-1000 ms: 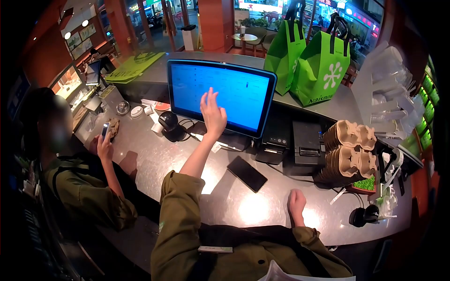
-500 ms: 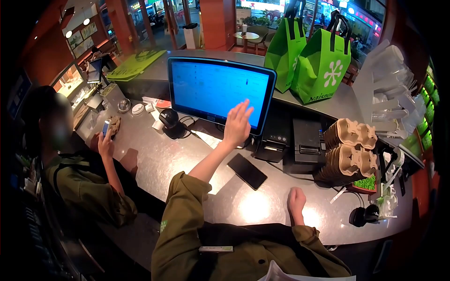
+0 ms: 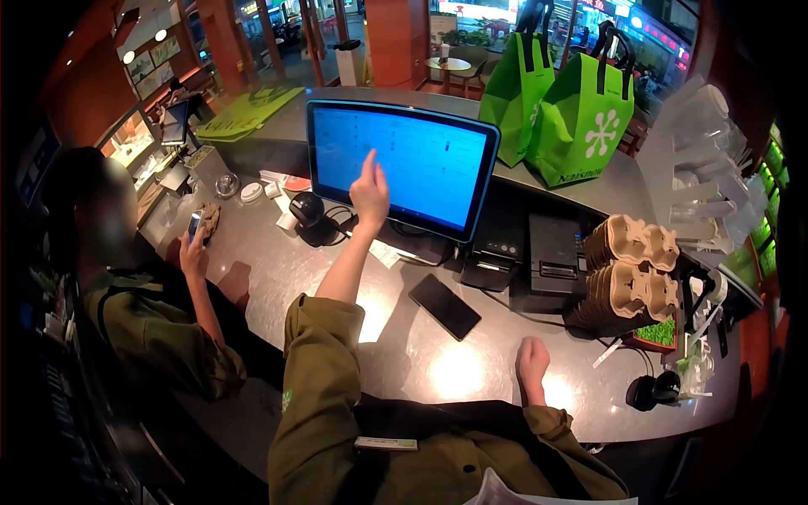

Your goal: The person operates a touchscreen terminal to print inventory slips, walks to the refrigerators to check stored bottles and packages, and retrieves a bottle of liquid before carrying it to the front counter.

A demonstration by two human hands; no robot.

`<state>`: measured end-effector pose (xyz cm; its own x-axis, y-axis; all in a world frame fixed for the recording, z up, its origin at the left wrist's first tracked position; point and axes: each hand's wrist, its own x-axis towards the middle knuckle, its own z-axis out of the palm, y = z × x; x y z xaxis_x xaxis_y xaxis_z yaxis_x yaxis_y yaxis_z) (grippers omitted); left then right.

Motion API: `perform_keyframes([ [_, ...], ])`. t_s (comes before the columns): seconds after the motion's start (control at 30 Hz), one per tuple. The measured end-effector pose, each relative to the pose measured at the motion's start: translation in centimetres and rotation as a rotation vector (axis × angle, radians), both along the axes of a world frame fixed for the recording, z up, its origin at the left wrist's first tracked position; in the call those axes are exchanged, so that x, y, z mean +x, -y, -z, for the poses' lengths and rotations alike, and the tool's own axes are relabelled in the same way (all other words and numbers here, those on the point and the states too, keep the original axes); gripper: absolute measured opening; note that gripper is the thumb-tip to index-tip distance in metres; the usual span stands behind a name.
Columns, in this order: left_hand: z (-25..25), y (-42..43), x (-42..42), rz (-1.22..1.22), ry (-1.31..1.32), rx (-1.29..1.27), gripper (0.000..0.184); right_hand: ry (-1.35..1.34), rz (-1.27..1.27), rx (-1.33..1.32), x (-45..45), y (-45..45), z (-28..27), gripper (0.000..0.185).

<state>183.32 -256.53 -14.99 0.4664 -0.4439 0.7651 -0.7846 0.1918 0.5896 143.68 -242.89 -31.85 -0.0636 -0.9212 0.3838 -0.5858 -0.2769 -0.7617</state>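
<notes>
My left hand (image 3: 369,195) is raised in front of the lower left of a blue-lit monitor (image 3: 421,160). Its index finger stretches up over the screen, the other fingers are partly bent, and it holds nothing. Whether the fingertip touches the glass I cannot tell. On the metal counter (image 3: 396,362), my right hand (image 3: 533,362) rests closed in a loose fist, with nothing showing in it. A black smartphone (image 3: 445,306) lies flat on the counter between my two arms.
Left, a co-worker holds a phone (image 3: 196,223). A black scanner (image 3: 307,210) stands before the monitor. Right are black printers (image 3: 555,261), stacked cardboard cup carriers (image 3: 627,290) and a small black device (image 3: 654,389). Green bags (image 3: 581,126) stand on the raised ledge behind.
My left hand has moved left across the screen, from its lower right to its lower left, and its spread fingers have become a pointing finger. My right hand has stayed in place.
</notes>
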Motion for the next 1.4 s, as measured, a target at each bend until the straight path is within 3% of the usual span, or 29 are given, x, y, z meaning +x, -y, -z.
perform_keyframes([
  [0.3,3.6,-0.2,-0.9,0.005,0.014,0.206,0.038,-0.046,0.006,0.014,-0.3,0.0,0.2,0.015],
  [0.47,0.0,-0.1,-5.0,0.295,0.120,0.111,0.040,-0.039,0.014,-0.045,0.0,0.0,0.0,0.013],
  [0.7,2.2,-0.8,-9.7,0.377,0.429,0.199,0.041,-0.050,0.014,-0.042,0.0,0.2,-0.1,0.014],
  [0.83,-0.5,0.1,-10.7,0.373,0.368,0.071,0.041,-0.057,0.007,-0.020,-0.1,0.2,0.2,0.014],
  [0.97,0.6,-1.2,-12.1,0.484,0.526,0.080,0.043,-0.054,0.016,-0.053,-0.2,0.2,0.4,0.014],
  [1.1,3.2,-1.7,-12.4,0.473,0.446,0.078,0.042,-0.047,0.020,-0.048,-0.3,0.5,0.8,0.014],
  [1.3,0.6,-1.7,-11.4,0.367,0.251,0.049,0.040,-0.048,-0.008,-0.009,-0.3,0.2,0.5,0.013],
  [1.4,4.4,-2.7,-11.6,0.378,0.332,0.104,0.040,-0.056,0.000,-0.039,-0.3,0.3,0.6,0.013],
])
